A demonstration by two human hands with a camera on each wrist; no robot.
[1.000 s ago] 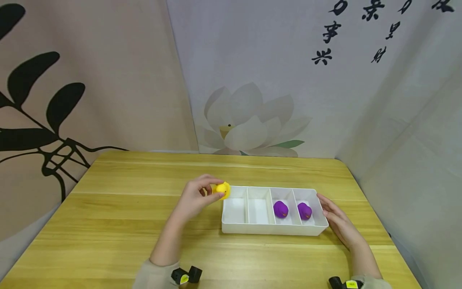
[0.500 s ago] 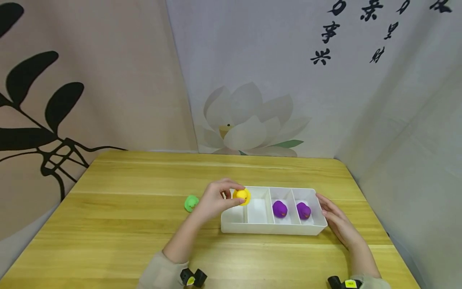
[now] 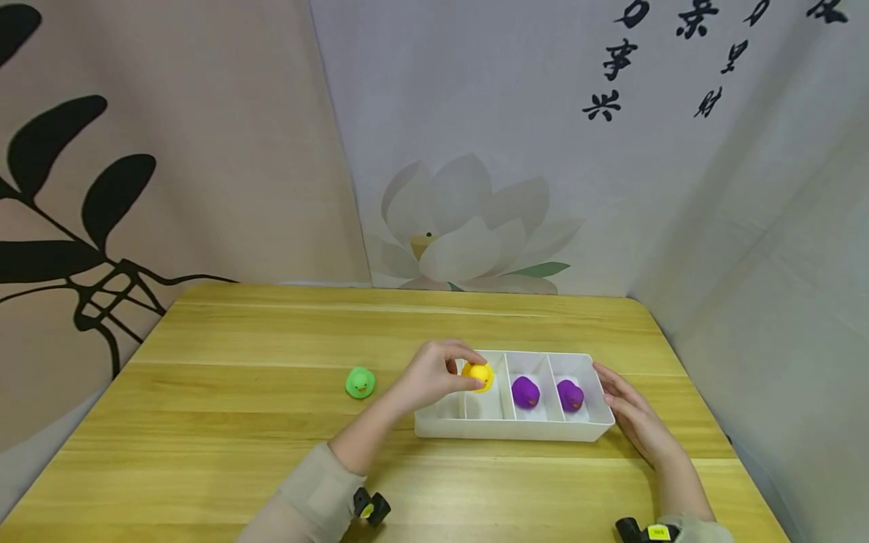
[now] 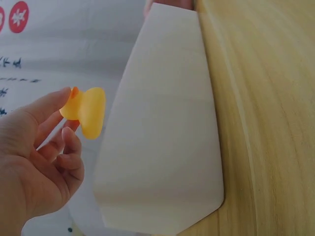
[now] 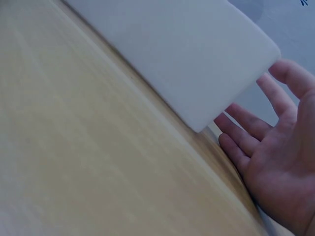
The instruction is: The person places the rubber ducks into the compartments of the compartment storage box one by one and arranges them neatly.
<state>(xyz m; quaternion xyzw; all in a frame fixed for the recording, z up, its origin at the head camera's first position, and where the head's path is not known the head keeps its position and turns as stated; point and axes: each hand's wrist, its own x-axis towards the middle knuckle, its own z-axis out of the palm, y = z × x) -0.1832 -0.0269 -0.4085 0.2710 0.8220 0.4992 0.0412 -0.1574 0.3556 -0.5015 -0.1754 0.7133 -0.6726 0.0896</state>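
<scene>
A small yellow toy duck [image 3: 480,376] is pinched between the thumb and fingers of my left hand [image 3: 434,375]. In the head view it hangs over the second compartment from the left of a white divided box [image 3: 516,431]. The left wrist view shows the duck [image 4: 88,110] clear above the box's front wall [image 4: 162,123]. Two purple toy ducks [image 3: 526,393] sit in the two right compartments, one in each. My right hand [image 3: 638,415] rests its fingers against the box's right end; the right wrist view shows these fingers [image 5: 241,120] extended beside the corner.
A green toy duck [image 3: 360,382] stands on the wooden table [image 3: 204,422] left of the box, beyond my left forearm. Patterned cloth [image 3: 271,151] hangs behind the table's back edge, and pale cloth runs along the right side.
My left hand has carried the yellow duck rightward, from the box's left corner to over the second compartment. The green duck, hidden at first, has come into view. My right hand stays in place.
</scene>
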